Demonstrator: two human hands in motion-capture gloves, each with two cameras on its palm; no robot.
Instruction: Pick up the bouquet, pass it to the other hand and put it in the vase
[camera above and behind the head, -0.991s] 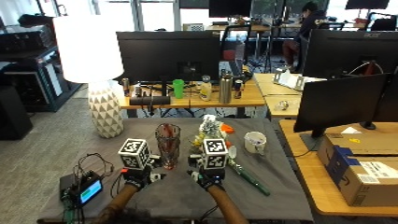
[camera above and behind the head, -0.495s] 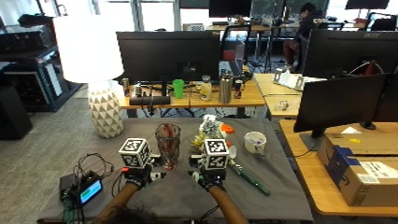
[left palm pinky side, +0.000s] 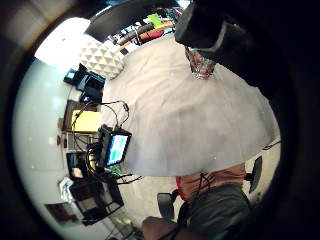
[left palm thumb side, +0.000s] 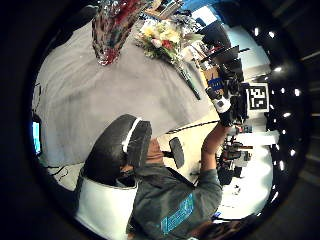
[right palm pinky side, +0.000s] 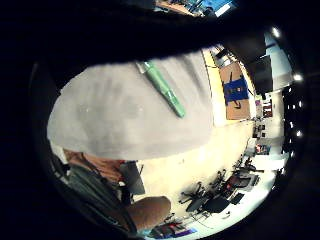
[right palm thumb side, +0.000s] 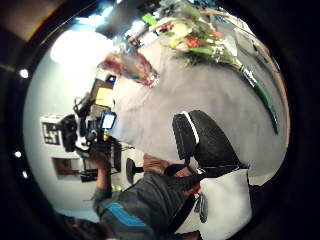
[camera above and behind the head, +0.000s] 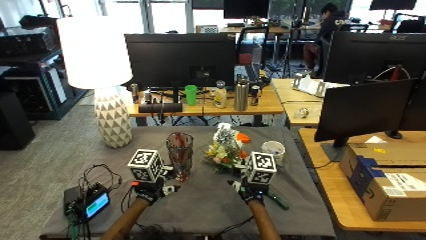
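In the outside view the bouquet (camera above and behind the head: 225, 148), with yellow, white and orange flowers, lies on the grey cloth. Its green wrapped stems (camera above and behind the head: 277, 201) point toward the table's front right. The same bouquet shows in both thumb side views (left palm thumb side: 161, 37) (right palm thumb side: 199, 39), and its stem end shows in the right little finger side view (right palm pinky side: 162, 88). Just left of the flowers stands a reddish glass vase (camera above and behind the head: 180, 154) (left palm pinky side: 200, 66), upright and holding nothing. My left hand (camera above and behind the head: 150, 191) hovers in front of the vase, holding nothing. My right hand (camera above and behind the head: 249, 192) hovers beside the stems, also holding nothing.
A white mug (camera above and behind the head: 273, 149) stands right of the bouquet. A small device with a lit screen (camera above and behind the head: 90, 204) and cables sits at the front left corner. A white lamp (camera above and behind the head: 106, 95) stands at the back left. The grey cloth (camera above and behind the head: 200, 212) lies bare between my hands.
My right hand has shifted a little to the right, nearer the stems. The left hand, vase and bouquet have stayed put.
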